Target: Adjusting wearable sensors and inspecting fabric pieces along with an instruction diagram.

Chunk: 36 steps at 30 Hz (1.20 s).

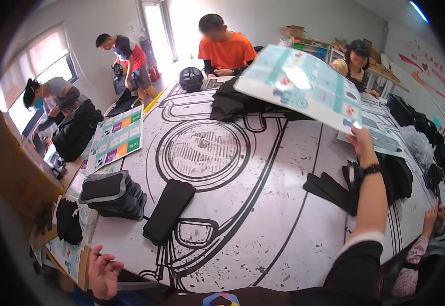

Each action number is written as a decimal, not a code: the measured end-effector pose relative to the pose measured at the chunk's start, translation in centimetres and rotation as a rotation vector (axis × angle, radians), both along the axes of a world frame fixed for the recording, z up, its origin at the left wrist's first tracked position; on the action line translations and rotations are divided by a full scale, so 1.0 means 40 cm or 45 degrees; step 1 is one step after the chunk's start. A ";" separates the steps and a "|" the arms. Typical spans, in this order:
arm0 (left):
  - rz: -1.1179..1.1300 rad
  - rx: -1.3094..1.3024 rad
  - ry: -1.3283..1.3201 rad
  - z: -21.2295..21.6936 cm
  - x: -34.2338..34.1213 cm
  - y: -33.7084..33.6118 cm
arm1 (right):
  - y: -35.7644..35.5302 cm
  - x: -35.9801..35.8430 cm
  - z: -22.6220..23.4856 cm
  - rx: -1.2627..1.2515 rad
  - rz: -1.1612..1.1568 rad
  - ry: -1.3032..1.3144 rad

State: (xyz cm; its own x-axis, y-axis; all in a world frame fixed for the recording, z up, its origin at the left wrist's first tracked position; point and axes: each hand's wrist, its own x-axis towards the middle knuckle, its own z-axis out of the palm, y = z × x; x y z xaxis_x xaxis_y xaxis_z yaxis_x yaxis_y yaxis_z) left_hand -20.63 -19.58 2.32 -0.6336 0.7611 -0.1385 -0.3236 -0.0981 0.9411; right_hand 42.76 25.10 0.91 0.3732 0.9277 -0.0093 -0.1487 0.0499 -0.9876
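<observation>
My right hand (359, 140) grips the near corner of a large glossy printed sheet (309, 84), pale blue and white, lifted at a tilt over the table. Behind the sheet's left end lies a pile of black fabric pieces (227, 102), partly covered by it. My left hand (103, 273) is raised at the table's near left edge, fingers loosely bent and apart, with nothing in it. Close to that hand are a black glove-like fabric piece (69, 222), a stack of grey-and-black pads (112, 191) and a black oblong fabric bundle (169, 211).
The white table (273, 204) carries black line drawings. Black fabric strips (332, 188) lie at right, near a clear plastic bag (418, 148). Another printed sheet (118, 135) rests at left beside a cardboard box (23, 168). Several people stand or sit around, one in an orange shirt (227, 53).
</observation>
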 end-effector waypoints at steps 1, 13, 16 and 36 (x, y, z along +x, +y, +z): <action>-0.084 0.016 -0.071 -0.014 0.007 0.025 | -0.052 -0.002 0.015 -0.001 -0.059 -0.145; -0.608 0.240 -0.093 -0.026 0.019 0.162 | -0.478 -0.236 0.113 0.623 0.070 -0.066; -0.884 0.256 -0.046 -0.025 0.016 0.174 | -0.609 -0.266 0.114 0.745 0.000 0.044; -0.174 0.627 0.187 0.007 -0.136 0.008 | -0.686 -0.614 0.139 0.636 0.939 0.026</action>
